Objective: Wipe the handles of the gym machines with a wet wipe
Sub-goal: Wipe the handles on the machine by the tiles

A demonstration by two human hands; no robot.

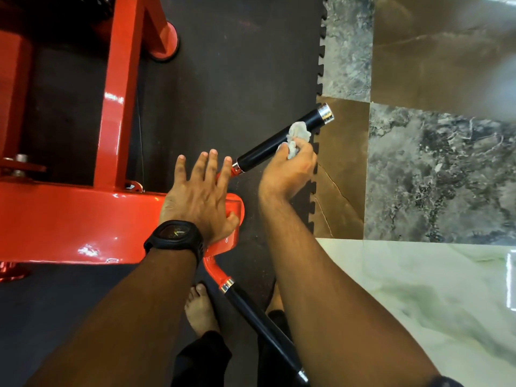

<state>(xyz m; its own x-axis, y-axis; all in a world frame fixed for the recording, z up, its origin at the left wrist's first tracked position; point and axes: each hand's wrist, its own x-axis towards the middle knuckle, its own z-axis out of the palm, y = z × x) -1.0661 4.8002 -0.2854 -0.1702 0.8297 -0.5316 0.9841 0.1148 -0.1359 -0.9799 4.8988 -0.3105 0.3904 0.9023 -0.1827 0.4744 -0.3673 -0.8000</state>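
Mid-wipe, the right hand (287, 170) pinched the wet wipe (298, 134) against the upper handle (268, 150) near its chrome end, the left hand (198, 191) lay straight-fingered at the red frame's (83, 219) end, and the lower handle (258, 321) probably needed wiping next.

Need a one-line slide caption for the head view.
Right hand holds a wet wipe on the far black handle; left hand spread over the red frame.

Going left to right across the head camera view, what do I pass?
The red machine frame → left hand → right hand gripping the wet wipe → chrome cap of the upper handle → marble floor.
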